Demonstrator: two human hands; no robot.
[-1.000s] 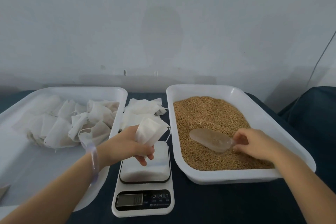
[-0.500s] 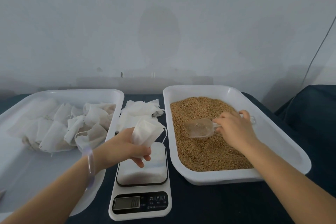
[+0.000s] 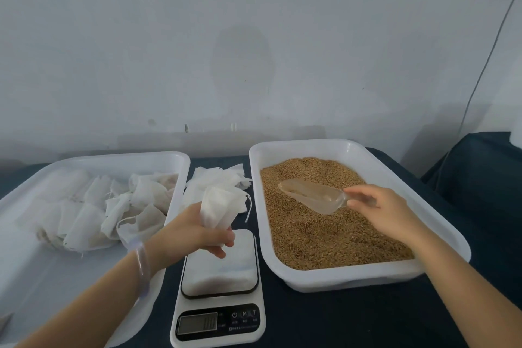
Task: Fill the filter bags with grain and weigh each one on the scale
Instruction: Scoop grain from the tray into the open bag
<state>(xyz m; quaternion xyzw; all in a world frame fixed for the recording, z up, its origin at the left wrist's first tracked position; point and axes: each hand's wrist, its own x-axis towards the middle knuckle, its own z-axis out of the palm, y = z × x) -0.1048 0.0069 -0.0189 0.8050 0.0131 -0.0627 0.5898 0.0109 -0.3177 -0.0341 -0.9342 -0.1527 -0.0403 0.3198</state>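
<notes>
The right hand (image 3: 387, 212) has slid toward 3 o'clock since half a second earlier, and more of the scoop (image 3: 310, 195) shows. Its fingers and thumb pinch the handle of the clear plastic scoop, whose long rounded bowl points to 10 o'clock over the grain (image 3: 310, 237), a coarse tan bed in the white tray (image 3: 339, 144) at 3 o'clock. The left hand (image 3: 195, 232) curls round a crumpled white filter bag (image 3: 220, 206), gauzy and soft-edged, held above the scale (image 3: 219, 285) at 6 o'clock. The scale's rounded square platform looks glossy; its display (image 3: 197, 323) is too blurred to read. A clear band (image 3: 142, 265) circles the left wrist. Limp bags (image 3: 135, 206) heap in a second white tray (image 3: 113, 157) at 9 o'clock, cut off by the frame's edge. Loose flat bags (image 3: 217, 178) lie between the 2 trays. The bench (image 3: 339, 319) wears dark blue cloth below a pale, blotched wall (image 3: 254, 37), with a thin cable (image 3: 485, 65) at 2 o'clock.
</notes>
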